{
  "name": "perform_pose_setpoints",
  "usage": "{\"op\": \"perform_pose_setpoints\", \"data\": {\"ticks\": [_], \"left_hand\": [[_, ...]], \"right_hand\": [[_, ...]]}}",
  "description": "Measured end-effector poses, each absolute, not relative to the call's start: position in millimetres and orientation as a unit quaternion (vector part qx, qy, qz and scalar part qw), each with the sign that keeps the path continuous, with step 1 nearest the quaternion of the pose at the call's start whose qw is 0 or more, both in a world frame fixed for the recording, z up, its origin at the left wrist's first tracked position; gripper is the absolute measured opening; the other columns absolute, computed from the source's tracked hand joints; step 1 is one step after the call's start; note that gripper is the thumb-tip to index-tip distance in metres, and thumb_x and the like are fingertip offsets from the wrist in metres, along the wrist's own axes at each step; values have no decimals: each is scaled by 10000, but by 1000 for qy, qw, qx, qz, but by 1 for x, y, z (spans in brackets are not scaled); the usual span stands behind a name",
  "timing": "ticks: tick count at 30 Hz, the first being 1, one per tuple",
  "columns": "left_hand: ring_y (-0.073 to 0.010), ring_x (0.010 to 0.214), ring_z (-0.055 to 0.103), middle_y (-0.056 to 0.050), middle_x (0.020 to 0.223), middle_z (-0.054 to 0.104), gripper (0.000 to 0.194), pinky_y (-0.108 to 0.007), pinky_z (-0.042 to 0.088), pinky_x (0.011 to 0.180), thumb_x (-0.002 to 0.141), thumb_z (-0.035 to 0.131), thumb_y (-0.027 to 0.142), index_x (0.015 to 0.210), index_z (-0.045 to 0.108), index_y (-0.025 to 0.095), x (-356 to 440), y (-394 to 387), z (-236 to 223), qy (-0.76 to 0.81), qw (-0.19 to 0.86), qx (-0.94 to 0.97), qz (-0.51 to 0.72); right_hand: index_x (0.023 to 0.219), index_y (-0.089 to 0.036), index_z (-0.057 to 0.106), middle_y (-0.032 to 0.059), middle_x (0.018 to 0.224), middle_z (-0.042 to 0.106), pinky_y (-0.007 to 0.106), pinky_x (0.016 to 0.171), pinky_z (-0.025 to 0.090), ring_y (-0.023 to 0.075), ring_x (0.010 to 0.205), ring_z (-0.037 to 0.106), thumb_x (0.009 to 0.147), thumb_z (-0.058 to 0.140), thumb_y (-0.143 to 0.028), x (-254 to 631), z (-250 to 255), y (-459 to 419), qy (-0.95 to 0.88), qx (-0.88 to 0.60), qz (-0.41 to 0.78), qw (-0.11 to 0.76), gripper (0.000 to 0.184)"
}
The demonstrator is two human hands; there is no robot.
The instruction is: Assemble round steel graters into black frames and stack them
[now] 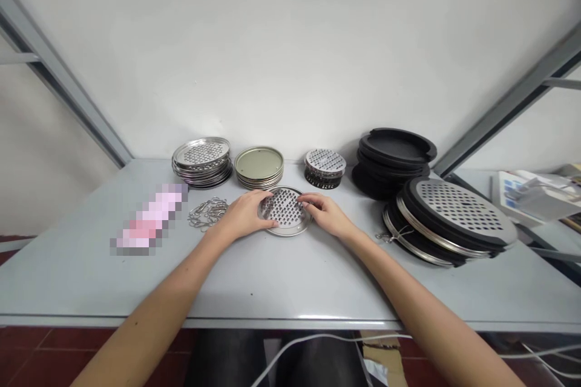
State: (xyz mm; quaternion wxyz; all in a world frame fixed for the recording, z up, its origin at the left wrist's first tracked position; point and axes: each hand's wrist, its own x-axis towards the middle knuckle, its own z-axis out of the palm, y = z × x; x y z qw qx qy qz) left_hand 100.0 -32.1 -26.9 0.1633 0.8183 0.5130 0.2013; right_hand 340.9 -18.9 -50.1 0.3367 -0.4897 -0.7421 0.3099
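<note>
In the middle of the table a round metal grater plate (285, 210) lies inside a shallow silver dish-like rim (290, 231). My left hand (247, 213) curls around its left side, thumb at the front and fingers at the back. From the right, my right hand (327, 214) has its thumb and fingertips on the plate's edge. Close by my left wrist is a loose pile of bent wire clips (207, 213). Behind the plate stand a stack of greenish round metal discs (258, 163) and a short stack of small grater plates (325, 162).
At the back left rises a stack of silver perforated rims (202, 154). Black round holders (394, 148) are piled at the back right. Leaning assembled graters (458, 208) lie in front of them. A blurred pink item (152, 217) sits left. Grey metal posts (59, 66) flank the table.
</note>
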Motion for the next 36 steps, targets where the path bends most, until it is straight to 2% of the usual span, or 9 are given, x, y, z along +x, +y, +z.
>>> {"op": "perform_pose_setpoints", "data": {"ticks": [5, 10, 13, 30, 36], "left_hand": [[-297, 1196, 513, -88, 1306, 568, 751, -403, 398, 1021, 650, 725, 568, 1277, 538, 198, 100, -32, -27, 517, 168, 818, 191], [-336, 1232, 475, -102, 1350, 530, 962, -437, 385, 1026, 543, 728, 687, 1335, 488, 197, 100, -36, -22, 506, 171, 829, 166], [-344, 1238, 465, -106, 1355, 524, 1002, -451, 377, 1033, 519, 723, 713, 1341, 483, 194, 100, -37, -19, 503, 168, 833, 157], [-345, 1238, 461, -113, 1344, 531, 991, -456, 378, 1029, 533, 677, 758, 1329, 501, 196, 99, -36, -22, 503, 164, 835, 150], [-314, 1188, 494, -108, 1255, 587, 863, -408, 429, 964, 636, 648, 714, 1322, 510, 209, 102, -43, -17, 485, 153, 848, 149]], "right_hand": [[1071, -166, 665, 74, 1084, 699, 371, 898, 492, 222, 951, 650, 855, 519, -265, 341, -47, -22, -738, -500, 307, 332, 279], [1061, -167, 659, 70, 1077, 706, 348, 895, 495, 214, 980, 654, 855, 524, -268, 341, -44, -26, -744, -491, 299, 341, 266], [1042, -166, 666, 72, 1038, 721, 339, 875, 505, 214, 954, 671, 857, 518, -268, 341, -41, -28, -737, -503, 299, 337, 258], [930, -177, 704, 44, 921, 747, 274, 759, 489, 202, 851, 675, 862, 502, -278, 340, -28, -37, -747, -535, 260, 298, 236], [970, -184, 687, 53, 953, 736, 269, 752, 468, 195, 857, 666, 878, 493, -301, 340, -29, -37, -764, -538, 214, 285, 245]]}}
